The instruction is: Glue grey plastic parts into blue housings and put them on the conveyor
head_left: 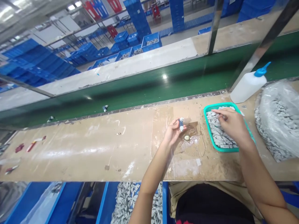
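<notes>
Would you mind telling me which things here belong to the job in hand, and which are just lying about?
Seemingly in use: left hand holding a small blue-and-white part; right hand over a teal tray of grey pieces.

Seemingly just lying about: squeeze bottle; red scraps; stray part on the green belt.

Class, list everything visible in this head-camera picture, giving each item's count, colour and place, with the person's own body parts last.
Squeeze bottle: one, white with blue nozzle, far right of bench.
Tray: one, teal, right of centre on bench.
Grey pieces: many, grey, in tray.
Plastic bag: one, clear, holding grey pieces, far right.
Bench: one, tan, across the middle.
Conveyor belt: one, green, behind bench.
Crates: many, blue, background.
Left hand: one, holding a small blue-and-white piece, above bench.
Right hand: one, over tray.
</notes>
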Demonstrator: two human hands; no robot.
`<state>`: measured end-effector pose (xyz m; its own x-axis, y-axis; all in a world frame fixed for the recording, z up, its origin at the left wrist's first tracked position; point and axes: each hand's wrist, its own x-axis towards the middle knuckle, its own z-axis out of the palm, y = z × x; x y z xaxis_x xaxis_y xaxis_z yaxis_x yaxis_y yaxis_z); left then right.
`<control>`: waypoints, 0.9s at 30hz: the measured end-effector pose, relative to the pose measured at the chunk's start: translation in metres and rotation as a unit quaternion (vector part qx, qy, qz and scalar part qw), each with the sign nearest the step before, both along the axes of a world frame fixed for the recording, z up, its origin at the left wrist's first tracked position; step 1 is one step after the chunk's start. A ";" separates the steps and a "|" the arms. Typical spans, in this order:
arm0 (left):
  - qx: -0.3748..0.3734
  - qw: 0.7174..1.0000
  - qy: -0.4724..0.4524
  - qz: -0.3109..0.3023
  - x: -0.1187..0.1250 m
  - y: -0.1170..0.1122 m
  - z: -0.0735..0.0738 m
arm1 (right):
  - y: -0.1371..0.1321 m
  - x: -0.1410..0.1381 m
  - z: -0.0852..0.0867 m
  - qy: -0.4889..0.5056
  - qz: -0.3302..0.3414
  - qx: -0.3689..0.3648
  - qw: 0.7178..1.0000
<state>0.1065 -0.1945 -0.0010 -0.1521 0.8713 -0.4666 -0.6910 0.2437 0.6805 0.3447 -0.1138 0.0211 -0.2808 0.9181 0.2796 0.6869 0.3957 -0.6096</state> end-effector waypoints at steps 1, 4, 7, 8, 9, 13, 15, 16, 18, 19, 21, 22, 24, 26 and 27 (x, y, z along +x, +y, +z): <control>0.002 1.000 0.028 0.000 -0.003 0.002 -0.002 | 0.004 0.003 0.000 -0.030 0.009 -0.022 0.999; -0.001 0.997 0.083 0.003 -0.015 0.010 -0.009 | 0.007 0.005 -0.005 -0.094 0.017 -0.089 0.991; -0.032 0.990 0.127 0.055 -0.031 0.029 -0.015 | 0.000 0.001 -0.011 -0.138 0.031 -0.136 0.981; -0.037 0.985 0.146 0.079 -0.037 0.039 -0.016 | -0.003 0.000 -0.012 -0.150 0.038 -0.141 0.978; -0.037 0.980 0.165 0.102 -0.043 0.050 -0.017 | -0.005 -0.001 -0.012 -0.163 0.040 -0.143 0.975; -0.006 0.965 0.219 0.145 -0.069 0.096 -0.012 | -0.009 -0.005 -0.012 -0.190 0.028 -0.132 0.972; 0.000 0.958 0.245 0.152 -0.081 0.111 -0.008 | -0.007 -0.005 -0.014 -0.186 0.022 -0.131 0.973; -0.002 0.954 0.260 0.152 -0.087 0.114 -0.007 | -0.006 -0.005 -0.015 -0.183 0.020 -0.131 0.974; -0.010 0.945 0.291 0.148 -0.097 0.112 -0.005 | -0.004 -0.005 -0.017 -0.178 0.018 -0.132 0.975; -0.013 0.940 0.307 0.146 -0.101 0.105 -0.004 | -0.003 -0.004 -0.019 -0.175 0.018 -0.132 0.975; -0.022 0.930 0.338 0.145 -0.107 0.079 0.000 | -0.002 -0.003 -0.021 -0.171 0.017 -0.132 0.976; -0.027 0.920 0.362 0.146 -0.109 0.058 0.003 | -0.002 -0.002 -0.022 -0.167 0.017 -0.131 0.977; -0.047 0.876 0.455 0.155 -0.111 0.006 0.012 | -0.001 -0.001 -0.022 -0.155 0.019 -0.134 0.979; -0.068 0.795 0.569 0.199 -0.110 -0.057 0.024 | -0.001 0.000 -0.022 -0.136 0.017 -0.146 0.980; -0.086 0.752 0.610 0.235 -0.109 -0.088 0.031 | 0.000 0.000 -0.021 -0.128 0.014 -0.153 0.980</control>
